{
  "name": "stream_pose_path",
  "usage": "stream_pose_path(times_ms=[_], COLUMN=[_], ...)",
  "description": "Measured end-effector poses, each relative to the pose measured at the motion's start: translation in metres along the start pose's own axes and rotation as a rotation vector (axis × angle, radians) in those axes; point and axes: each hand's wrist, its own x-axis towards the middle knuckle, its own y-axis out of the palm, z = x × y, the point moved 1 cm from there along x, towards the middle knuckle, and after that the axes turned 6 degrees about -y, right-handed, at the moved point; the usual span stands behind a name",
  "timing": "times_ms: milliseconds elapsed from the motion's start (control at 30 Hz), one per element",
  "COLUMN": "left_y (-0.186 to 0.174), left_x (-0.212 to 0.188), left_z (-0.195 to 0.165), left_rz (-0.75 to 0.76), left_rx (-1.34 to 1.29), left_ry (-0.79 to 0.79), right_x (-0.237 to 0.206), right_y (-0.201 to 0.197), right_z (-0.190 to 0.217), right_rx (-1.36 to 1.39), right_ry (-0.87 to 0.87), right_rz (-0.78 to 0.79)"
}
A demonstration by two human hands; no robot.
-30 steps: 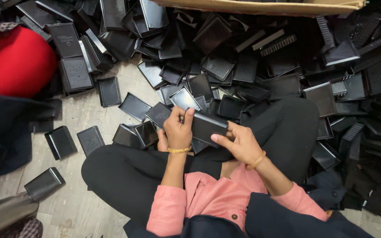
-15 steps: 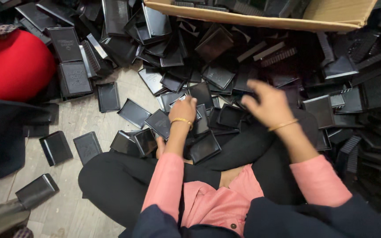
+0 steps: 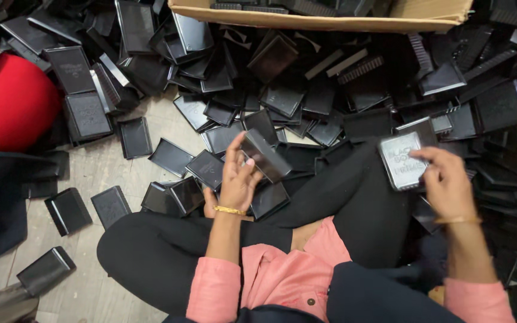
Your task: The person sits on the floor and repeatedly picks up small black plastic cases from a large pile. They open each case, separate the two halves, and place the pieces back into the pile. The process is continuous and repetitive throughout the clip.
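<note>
Left hand (image 3: 239, 179) and right hand (image 3: 447, 179) apart — fingers curled, gripping.

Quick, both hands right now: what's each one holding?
Left hand: closed on a black box base, held tilted over the lap.
Right hand: closed on a black square lid, printed face up.

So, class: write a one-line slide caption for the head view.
Seated on the floor, left hand holds a black box; right hand holds a lid amid piled boxes.
</note>
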Motion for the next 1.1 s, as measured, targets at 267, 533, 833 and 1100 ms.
stream_pose_path(times_ms=[267, 533, 833, 1100], left_y=[0.048, 0.075, 0.063, 0.021], left_x=[0.014, 0.009, 0.006, -0.004], left_z=[0.040, 0.058, 0.051, 0.021], left_rz=[0.029, -0.104, -0.049, -0.396], left_rx=[-0.417, -0.076, 0.340, 0.996], left_ry=[-0.151, -0.091, 0.239, 0.375], right_x=[0.001, 0.027, 0.003, 0.001], right_y=[0.024, 0.092, 0.112, 0.116], right_z=[0.070, 0.165, 0.131, 0.123], right_rx=[-0.271, 0.651, 0.885, 0.955], right_ry=[0.087, 0.307, 0.276, 0.403], right_rz=[-0.001, 0.079, 0.299, 0.471])
